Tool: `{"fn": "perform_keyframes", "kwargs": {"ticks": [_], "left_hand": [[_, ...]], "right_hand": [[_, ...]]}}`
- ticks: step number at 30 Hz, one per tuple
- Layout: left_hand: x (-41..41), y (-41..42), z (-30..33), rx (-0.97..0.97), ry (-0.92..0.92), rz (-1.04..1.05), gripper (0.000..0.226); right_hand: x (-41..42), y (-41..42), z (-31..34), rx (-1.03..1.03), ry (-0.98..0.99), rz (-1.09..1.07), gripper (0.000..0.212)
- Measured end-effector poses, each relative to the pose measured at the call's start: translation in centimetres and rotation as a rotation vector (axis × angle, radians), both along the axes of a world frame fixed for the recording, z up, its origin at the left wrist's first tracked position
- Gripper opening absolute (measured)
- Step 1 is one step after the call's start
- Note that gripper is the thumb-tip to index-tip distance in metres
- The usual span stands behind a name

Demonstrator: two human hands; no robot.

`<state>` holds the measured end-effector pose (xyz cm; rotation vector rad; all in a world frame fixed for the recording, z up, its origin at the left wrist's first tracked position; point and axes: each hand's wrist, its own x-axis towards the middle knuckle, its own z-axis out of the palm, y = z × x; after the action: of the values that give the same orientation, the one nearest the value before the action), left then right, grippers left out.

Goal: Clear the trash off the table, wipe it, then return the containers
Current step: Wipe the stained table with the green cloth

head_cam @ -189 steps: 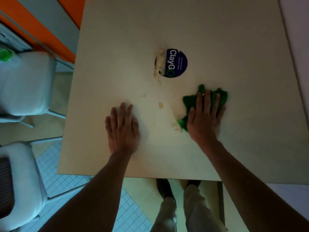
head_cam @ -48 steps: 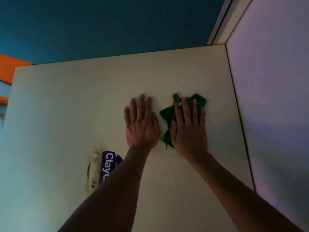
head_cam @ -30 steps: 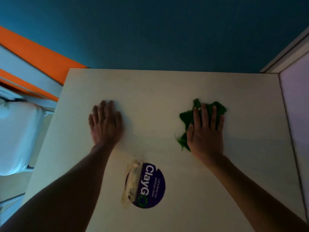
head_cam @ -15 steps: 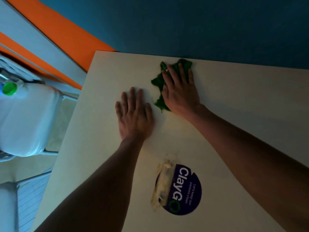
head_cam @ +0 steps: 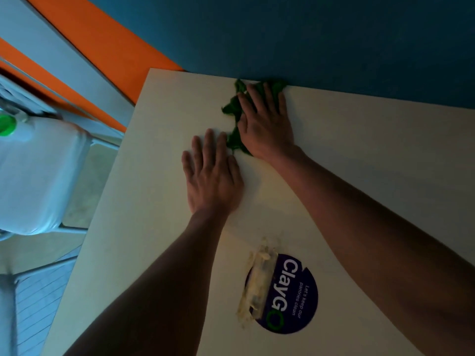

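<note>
A crumpled green cloth (head_cam: 232,113) lies at the far edge of the pale table (head_cam: 372,155), against the dark blue wall. My right hand (head_cam: 266,124) presses flat on the cloth with its fingers straight. Beside it, my left hand (head_cam: 213,173) lies flat on the bare tabletop, fingers spread, just left of the cloth's near corner. Much of the cloth is hidden under my right hand.
A round dark sticker (head_cam: 288,294) with torn, peeling tape on its left side is stuck near the table's middle. A white chair (head_cam: 38,176) stands left of the table, with a green cap (head_cam: 6,124) showing beyond it. An orange wall band (head_cam: 102,44) runs at the far left.
My right hand has slid the green cloth from the table's right side leftward and up to the far edge. My left hand moved right and now lies beside it.
</note>
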<state>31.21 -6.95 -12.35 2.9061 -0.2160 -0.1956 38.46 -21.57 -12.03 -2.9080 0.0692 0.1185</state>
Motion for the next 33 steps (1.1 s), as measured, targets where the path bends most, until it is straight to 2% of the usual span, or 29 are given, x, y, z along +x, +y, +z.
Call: {"fn": "perform_keyframes", "kwargs": {"ticks": [5, 10, 16, 20, 24, 27, 33], "left_hand": [[0.2, 0.7, 0.3, 0.013, 0.002, -0.005, 0.060], [-0.2, 0.7, 0.7, -0.003, 0.018, -0.034, 0.060], [-6.5, -1.3, 1.5, -0.034, 0.083, -0.077, 0.061], [-11.4, -3.7, 2.7, -0.017, 0.083, -0.225, 0.059], [-19.6, -6.0, 3.2, 0.003, 0.025, -0.445, 0.055], [-24.3, -6.6, 2.1, 0.021, 0.037, -0.481, 0.055], [-25.8, -6.5, 0.7, 0.067, -0.031, -0.460, 0.057]], "right_hand": [[-8.3, -0.9, -0.5, -0.002, -0.081, -0.025, 0.055], [-20.4, -3.6, 0.5, -0.041, -0.004, -0.108, 0.054], [-34.7, -6.0, 1.6, -0.082, 0.088, -0.286, 0.054], [-41.3, -6.3, 1.7, -0.090, 0.109, -0.350, 0.054], [-49.7, -6.2, 1.7, -0.096, 0.080, -0.421, 0.054], [-51.9, -6.6, 1.9, -0.096, 0.065, -0.432, 0.054], [-47.6, -11.1, 1.3, -0.086, 0.046, -0.536, 0.056]]}}
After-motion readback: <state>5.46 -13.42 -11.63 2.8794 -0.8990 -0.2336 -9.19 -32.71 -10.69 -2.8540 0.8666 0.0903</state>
